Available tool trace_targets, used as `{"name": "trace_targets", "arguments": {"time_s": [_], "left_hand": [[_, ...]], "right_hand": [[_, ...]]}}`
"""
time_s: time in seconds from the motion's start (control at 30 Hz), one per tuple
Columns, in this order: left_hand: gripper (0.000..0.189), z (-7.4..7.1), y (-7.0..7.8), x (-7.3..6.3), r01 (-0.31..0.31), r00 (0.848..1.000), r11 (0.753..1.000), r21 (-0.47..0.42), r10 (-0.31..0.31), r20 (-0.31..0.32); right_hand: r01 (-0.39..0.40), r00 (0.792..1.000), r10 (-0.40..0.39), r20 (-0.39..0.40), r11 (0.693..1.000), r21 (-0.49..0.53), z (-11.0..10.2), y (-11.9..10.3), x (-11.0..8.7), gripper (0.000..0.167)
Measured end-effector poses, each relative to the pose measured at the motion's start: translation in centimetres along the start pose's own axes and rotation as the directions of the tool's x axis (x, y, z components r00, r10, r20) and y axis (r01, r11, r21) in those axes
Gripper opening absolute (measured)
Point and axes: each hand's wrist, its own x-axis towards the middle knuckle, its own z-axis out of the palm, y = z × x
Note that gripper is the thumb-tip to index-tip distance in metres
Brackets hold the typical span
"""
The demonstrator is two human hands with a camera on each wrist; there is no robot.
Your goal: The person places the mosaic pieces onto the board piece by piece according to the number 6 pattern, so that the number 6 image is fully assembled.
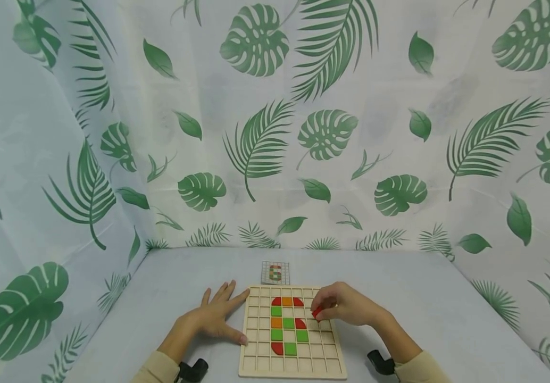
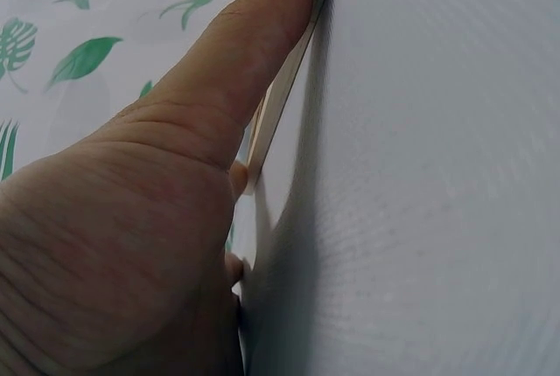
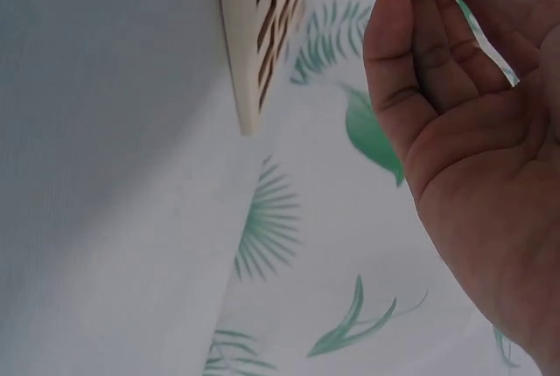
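A wooden grid board (image 1: 258,367) lies on the white table, with red, orange and green tiles set in its middle squares. My left hand (image 1: 215,317) is spread at the board's left edge, thumb and a fingertip touching it. In the left wrist view the thumb (image 2: 219,70) runs along the board's side (image 2: 284,87). Over the right part of the board, my right hand (image 1: 351,304) pinches a red tile (image 1: 316,312) between thumb and fingers. The right wrist view shows that hand (image 3: 490,157) raised beside the board (image 3: 236,44), the tile mostly hidden.
A small pattern card (image 1: 275,272) with a coloured figure on a grid lies just behind the board. White cloth with green leaves (image 1: 327,133) hangs behind and at both sides. Black wrist devices (image 1: 192,371) sit by both sleeves.
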Motion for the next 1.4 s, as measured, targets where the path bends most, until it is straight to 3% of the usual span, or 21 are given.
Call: {"name": "trace_targets", "arguments": {"time_s": [0.37,0.8,1.4], "left_hand": [[0.120,0.0,0.2,-0.1,0.005,1.000,1.000,-0.012,-0.005,-0.004],[0.121,0.2,0.2,-0.1,0.019,1.000,1.000,0.002,-0.019,-0.012],[0.120,0.0,0.2,-0.1,0.016,1.000,1.000,-0.007,-0.016,-0.009]], "right_hand": [[0.019,0.990,-0.032,0.137,0.995,0.093,2.2,-1.5,1.0,0.015],[0.007,0.979,-0.004,0.202,1.000,-0.012,3.9,-2.0,1.5,0.012],[-0.017,0.975,0.038,0.220,0.995,-0.099,4.1,-2.0,1.6,0.008]]}}
